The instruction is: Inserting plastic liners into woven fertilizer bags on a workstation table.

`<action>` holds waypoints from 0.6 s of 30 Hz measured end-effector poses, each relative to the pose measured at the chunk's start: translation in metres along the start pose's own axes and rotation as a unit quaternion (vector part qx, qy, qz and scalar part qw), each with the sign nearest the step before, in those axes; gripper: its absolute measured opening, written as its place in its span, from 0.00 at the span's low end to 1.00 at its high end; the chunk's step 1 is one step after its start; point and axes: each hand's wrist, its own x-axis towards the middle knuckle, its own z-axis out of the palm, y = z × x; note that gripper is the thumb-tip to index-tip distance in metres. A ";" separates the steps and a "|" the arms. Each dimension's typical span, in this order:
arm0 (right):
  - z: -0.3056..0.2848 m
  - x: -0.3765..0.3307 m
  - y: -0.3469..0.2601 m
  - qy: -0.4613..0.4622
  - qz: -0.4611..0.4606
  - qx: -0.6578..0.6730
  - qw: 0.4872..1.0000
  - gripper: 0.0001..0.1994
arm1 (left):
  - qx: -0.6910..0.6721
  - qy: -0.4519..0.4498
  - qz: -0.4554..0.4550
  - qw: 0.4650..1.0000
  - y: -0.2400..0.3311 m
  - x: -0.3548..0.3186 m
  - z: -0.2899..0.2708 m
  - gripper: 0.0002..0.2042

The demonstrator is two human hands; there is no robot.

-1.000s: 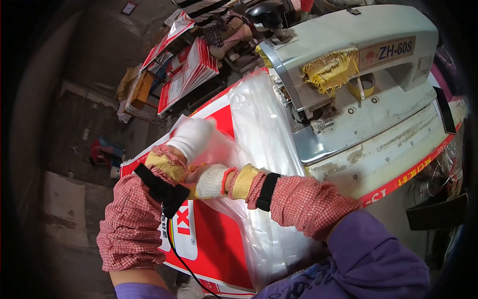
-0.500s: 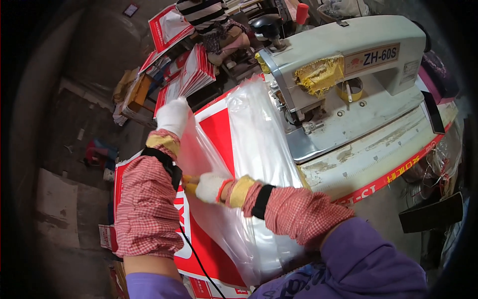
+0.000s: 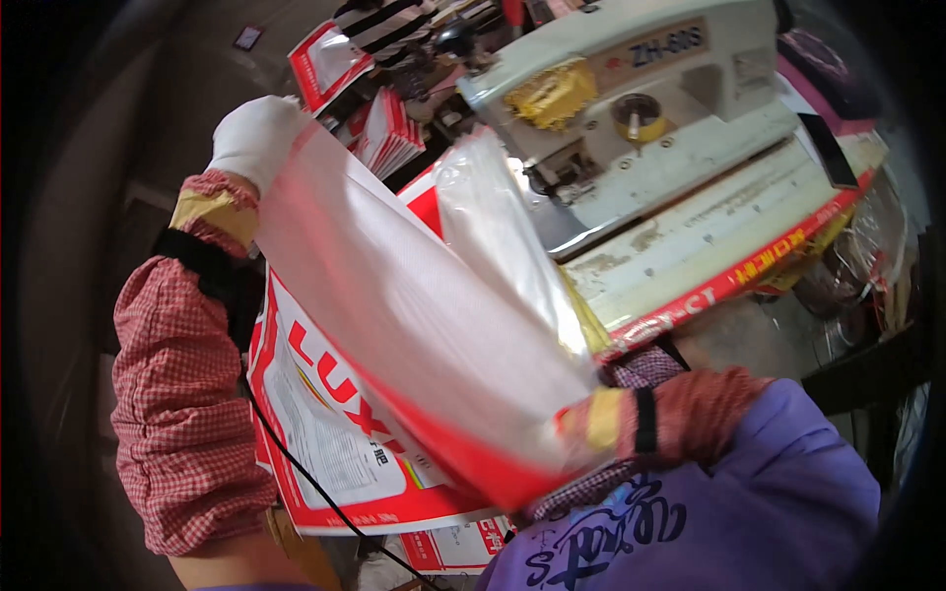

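While our white-gloved left hand [image 3: 258,138] gripped the clear plastic liner bag's [image 3: 414,325] top corner, we stretched it taut; our right hand [image 3: 552,433] stayed hidden beneath, fingers impossible to judge.

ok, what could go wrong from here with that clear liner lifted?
1. The clear plastic liner is stretched between the left hand and the right hand, which is hidden behind the film; a slip at either end might drop it.
2. The liner hangs close to the sewing machine; it could snag there.
3. The black cable runs under the left forearm and across the red and white printed sack; it might catch.
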 end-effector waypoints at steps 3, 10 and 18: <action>-0.019 -0.044 0.021 0.213 0.182 0.115 0.953 0.23 | -0.048 0.025 -0.030 0.998 0.014 -0.005 -0.007 0.15; -0.068 -0.069 0.030 0.499 0.298 -0.213 0.785 0.27 | -0.039 0.040 -0.010 0.998 0.042 -0.003 -0.007 0.17; -0.078 -0.064 0.015 0.337 0.314 0.256 0.850 0.23 | -0.007 0.025 0.014 1.000 0.056 0.000 -0.001 0.16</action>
